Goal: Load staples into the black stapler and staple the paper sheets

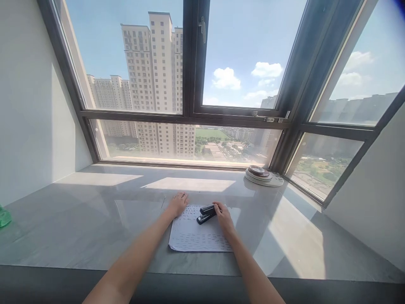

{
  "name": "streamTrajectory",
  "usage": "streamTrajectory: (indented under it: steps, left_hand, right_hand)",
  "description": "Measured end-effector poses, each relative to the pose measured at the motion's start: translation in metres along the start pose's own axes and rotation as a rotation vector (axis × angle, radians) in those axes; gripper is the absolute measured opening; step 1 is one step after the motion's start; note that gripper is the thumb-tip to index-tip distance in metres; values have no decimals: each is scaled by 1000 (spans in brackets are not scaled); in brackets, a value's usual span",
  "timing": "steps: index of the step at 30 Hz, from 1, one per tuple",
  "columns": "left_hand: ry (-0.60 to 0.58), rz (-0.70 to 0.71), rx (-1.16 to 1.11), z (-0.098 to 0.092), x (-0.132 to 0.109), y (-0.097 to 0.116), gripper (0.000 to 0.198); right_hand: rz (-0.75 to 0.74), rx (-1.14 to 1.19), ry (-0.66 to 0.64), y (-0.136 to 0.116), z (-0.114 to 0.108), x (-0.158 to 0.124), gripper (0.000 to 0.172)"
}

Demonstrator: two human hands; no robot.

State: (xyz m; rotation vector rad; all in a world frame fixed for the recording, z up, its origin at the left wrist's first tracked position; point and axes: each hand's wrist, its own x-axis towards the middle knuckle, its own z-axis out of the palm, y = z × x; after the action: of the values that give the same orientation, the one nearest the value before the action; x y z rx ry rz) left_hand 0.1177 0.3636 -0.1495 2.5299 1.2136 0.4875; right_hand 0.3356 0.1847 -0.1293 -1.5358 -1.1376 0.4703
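Observation:
A stack of papers (199, 241) covered in handwriting lies on the grey stone sill. At its upper left corner, my left hand (179, 204) rests palm down, fingers forward and lying fairly flat. My right hand (222, 212) is closed around the back end of a black stapler (205, 214). The stapler is held over the upper middle of the papers, its jaws apart and pointing left. Whether its base touches the top sheet I cannot tell. My right forearm covers the right edge of the stack.
Several round plates or mats (264, 179) are stacked in the back right corner by the window. A green object (4, 217) is cut off at the far left. The sill's front edge (190, 274) runs below my forearms. A window frame (186, 119) borders the back.

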Motion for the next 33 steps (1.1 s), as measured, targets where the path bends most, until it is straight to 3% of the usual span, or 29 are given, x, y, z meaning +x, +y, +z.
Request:
streamTrajectory:
  steps: [4, 8, 12, 15, 22, 28, 30, 33]
  left_hand:
    - [14, 69, 2, 2, -34, -15, 53]
    - [52, 105, -6, -14, -66, -39, 50]
    - [34, 78, -16, -33, -86, -59, 48]
    - [54, 48, -40, -35, -95, -63, 48]
    - [105, -6, -14, -28, -92, -57, 46]
    - [165, -26, -66, -39, -95, -52, 47]
    - [271, -37, -113, -42, -107, -37, 45]
    - [474, -24, -282, -39, -129, 4, 42]
  right_hand:
    - [0, 28, -8, -4, 14, -17, 42]
    - [-3, 40, 17, -14, 40, -46, 41]
    - [24, 41, 76, -24, 57, -69, 41]
    - [16, 27, 100, -26, 59, -72, 41]
    - [0, 24, 55, -28, 56, -55, 40]
    - [25, 65, 40, -27, 49, -58, 37]
    - [40, 141, 7, -22, 46, -56, 38]
    - [90, 284, 8, -15, 41, -52, 44]
